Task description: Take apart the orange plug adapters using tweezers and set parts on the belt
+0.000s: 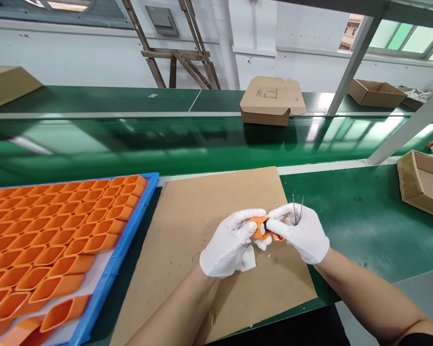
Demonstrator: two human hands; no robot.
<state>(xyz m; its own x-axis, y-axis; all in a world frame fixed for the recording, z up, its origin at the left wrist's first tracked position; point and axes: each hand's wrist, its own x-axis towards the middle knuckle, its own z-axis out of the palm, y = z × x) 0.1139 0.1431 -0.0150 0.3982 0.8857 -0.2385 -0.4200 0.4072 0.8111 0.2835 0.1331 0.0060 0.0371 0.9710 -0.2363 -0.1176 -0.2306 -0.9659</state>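
White gloves cover both hands, which meet above a brown cardboard sheet (187,226). My left hand (234,240) is closed around a small orange plastic shell (259,227). At the shell's right end, the fingers of my right hand (299,230) pinch a small dark and orange part (276,236), mostly hidden by the gloves. Metal tweezers (295,211) are also tucked in my right hand, with their tips pointing up and away. A piece of white paper or cloth (248,259) shows just under my left hand.
To the left, a blue tray (111,269) holds many upright orange sleeves (63,235). A closed cardboard box (270,98) stands on the ledge beyond the green belt (187,144). An open cardboard box (424,185) sits at the right, near a slanting metal post (400,129).
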